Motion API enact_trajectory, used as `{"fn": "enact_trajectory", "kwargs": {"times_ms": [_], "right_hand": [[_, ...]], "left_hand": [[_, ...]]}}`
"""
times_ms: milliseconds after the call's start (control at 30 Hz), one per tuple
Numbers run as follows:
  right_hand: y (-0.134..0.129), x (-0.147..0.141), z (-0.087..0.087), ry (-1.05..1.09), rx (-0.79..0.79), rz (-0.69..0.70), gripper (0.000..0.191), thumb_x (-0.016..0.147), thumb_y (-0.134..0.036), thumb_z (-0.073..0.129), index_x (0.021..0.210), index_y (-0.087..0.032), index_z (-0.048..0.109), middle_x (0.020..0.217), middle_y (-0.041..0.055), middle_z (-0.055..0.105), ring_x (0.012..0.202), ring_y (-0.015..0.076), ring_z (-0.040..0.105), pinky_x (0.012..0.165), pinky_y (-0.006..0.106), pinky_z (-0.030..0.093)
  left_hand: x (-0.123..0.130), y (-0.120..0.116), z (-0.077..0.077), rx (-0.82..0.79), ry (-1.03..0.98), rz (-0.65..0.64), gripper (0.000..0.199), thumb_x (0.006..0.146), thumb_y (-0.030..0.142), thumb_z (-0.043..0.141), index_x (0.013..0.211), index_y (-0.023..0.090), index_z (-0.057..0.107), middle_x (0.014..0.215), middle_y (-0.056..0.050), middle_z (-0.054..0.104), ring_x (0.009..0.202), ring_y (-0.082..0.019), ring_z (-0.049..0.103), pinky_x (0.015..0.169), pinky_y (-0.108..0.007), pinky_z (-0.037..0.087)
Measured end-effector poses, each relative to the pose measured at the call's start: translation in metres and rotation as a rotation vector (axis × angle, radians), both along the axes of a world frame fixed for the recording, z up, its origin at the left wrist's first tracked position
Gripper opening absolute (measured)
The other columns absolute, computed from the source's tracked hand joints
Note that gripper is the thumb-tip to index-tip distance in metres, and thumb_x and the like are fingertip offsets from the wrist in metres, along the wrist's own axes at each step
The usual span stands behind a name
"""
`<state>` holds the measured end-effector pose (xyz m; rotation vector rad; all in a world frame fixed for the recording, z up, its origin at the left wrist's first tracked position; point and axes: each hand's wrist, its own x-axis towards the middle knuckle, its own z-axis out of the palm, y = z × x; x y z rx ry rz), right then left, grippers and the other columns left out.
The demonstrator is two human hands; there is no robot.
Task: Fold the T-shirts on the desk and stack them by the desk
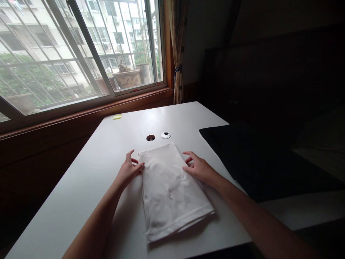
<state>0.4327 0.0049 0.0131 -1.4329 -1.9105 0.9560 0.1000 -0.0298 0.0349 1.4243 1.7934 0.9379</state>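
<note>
A folded white garment [172,190] lies flat on the white table, its stitched hem toward me and its layers slightly fanned at the near right corner. Along its left edge is my left hand [130,169], thumb tip touching the cloth and index finger raised away from it. My right hand [201,168] rests at the opposite edge, with the thumb against the fabric and the other fingers curved apart. Neither hand shows a closed grip. Small creases and a puckered spot mark the middle of the cloth.
The white table [88,172] has an open cable hole [150,138] and a metal-rimmed grommet [165,135] beyond the garment. Yellow sticky notes [117,117] lie at the far left corner. Black cloth [258,162] covers the right side. A barred window [81,46] and curtain [178,54] stand behind.
</note>
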Motion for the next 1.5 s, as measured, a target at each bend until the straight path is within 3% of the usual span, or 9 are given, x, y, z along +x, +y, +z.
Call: {"fn": "enact_trajectory", "kwargs": {"times_ms": [133, 267, 533, 667, 900, 1067, 1233, 1333, 1500], "right_hand": [[-0.002, 0.001, 0.004, -0.033, -0.033, 0.062, 0.057, 0.084, -0.038, 0.067, 0.139, -0.027, 0.054, 0.087, -0.0002, 0.067, 0.075, 0.0195, 0.064, 0.071, 0.031, 0.049], [-0.008, -0.003, 0.01, -0.023, 0.04, 0.133, 0.044, 0.085, -0.032, 0.064, 0.128, -0.027, 0.065, 0.092, 0.0009, 0.07, 0.073, 0.0181, 0.062, 0.072, 0.031, 0.048], [-0.009, -0.006, 0.009, 0.132, 0.118, 0.136, 0.026, 0.087, -0.024, 0.059, 0.108, -0.025, 0.075, 0.108, 0.0041, 0.074, 0.099, 0.0222, 0.068, 0.088, 0.033, 0.051], [-0.006, -0.001, 0.01, 0.181, 0.048, 0.112, 0.025, 0.088, -0.025, 0.058, 0.105, -0.025, 0.076, 0.112, 0.0044, 0.074, 0.105, 0.0231, 0.067, 0.093, 0.034, 0.051], [-0.013, 0.013, 0.03, 0.263, -0.239, 0.041, 0.032, 0.087, -0.028, 0.057, 0.114, -0.023, 0.074, 0.099, 0.0039, 0.074, 0.079, 0.0204, 0.066, 0.073, 0.032, 0.051], [-0.027, 0.05, 0.05, 0.371, -0.309, -0.022, 0.041, 0.088, -0.039, 0.061, 0.126, -0.027, 0.069, 0.088, 0.0019, 0.072, 0.072, 0.0192, 0.063, 0.062, 0.028, 0.049], [-0.036, 0.107, 0.077, 0.382, -0.24, -0.149, 0.043, 0.085, -0.048, 0.067, 0.123, -0.028, 0.071, 0.096, 0.0036, 0.074, 0.082, 0.0228, 0.067, 0.068, 0.03, 0.054], [-0.033, 0.142, 0.095, 0.398, -0.231, -0.247, 0.048, 0.083, -0.051, 0.07, 0.125, -0.028, 0.071, 0.105, 0.0067, 0.075, 0.089, 0.0258, 0.07, 0.07, 0.032, 0.057], [-0.008, 0.195, 0.127, 0.376, -0.121, -0.403, 0.047, 0.077, -0.045, 0.076, 0.121, -0.029, 0.073, 0.127, 0.0091, 0.072, 0.11, 0.0325, 0.069, 0.082, 0.035, 0.059]], "left_hand": [[-0.002, -0.005, 0.009, -0.11, -0.091, -0.16, 0.092, 0.086, 0.051, 0.072, 0.158, 0.027, 0.02, 0.087, 0.0, 0.065, 0.076, -0.021, 0.069, 0.072, -0.034, 0.057], [0.002, -0.006, 0.005, -0.039, -0.036, -0.299, 0.087, 0.087, 0.048, 0.071, 0.158, 0.029, 0.024, 0.084, 0.003, 0.062, 0.076, -0.019, 0.064, 0.073, -0.032, 0.053], [0.02, -0.01, 0.002, -0.025, -0.163, -0.369, 0.093, 0.087, 0.038, 0.071, 0.162, 0.035, 0.017, 0.117, -0.006, 0.064, 0.075, -0.016, 0.063, 0.07, -0.03, 0.053], [0.027, -0.011, 0.0, -0.06, -0.248, -0.362, 0.095, 0.088, 0.034, 0.07, 0.162, 0.039, 0.012, 0.149, -0.013, 0.048, 0.073, -0.011, 0.062, 0.07, -0.028, 0.054], [0.054, -0.018, 0.008, -0.043, -0.495, -0.35, 0.093, 0.086, 0.034, 0.074, 0.161, 0.043, 0.02, 0.169, -0.008, 0.023, 0.09, -0.019, 0.067, 0.082, -0.036, 0.058], [0.088, -0.021, 0.025, -0.053, -0.622, -0.414, 0.094, 0.086, 0.038, 0.074, 0.162, 0.04, 0.018, 0.165, -0.007, 0.034, 0.117, -0.032, 0.063, 0.095, -0.043, 0.057], [0.141, -0.009, 0.04, 0.012, -0.785, -0.497, 0.092, 0.085, 0.03, 0.076, 0.16, 0.042, 0.025, 0.17, -0.001, 0.022, 0.144, -0.036, 0.041, 0.111, -0.045, 0.046], [0.18, 0.007, 0.049, 0.007, -0.871, -0.575, 0.093, 0.084, 0.023, 0.076, 0.16, 0.041, 0.026, 0.169, -0.002, 0.024, 0.146, -0.036, 0.038, 0.114, -0.046, 0.043], [0.246, 0.051, 0.06, 0.044, -0.957, -0.619, 0.095, 0.081, 0.016, 0.073, 0.16, 0.04, 0.025, 0.169, -0.003, 0.023, 0.134, -0.032, 0.051, 0.108, -0.041, 0.047]]}}
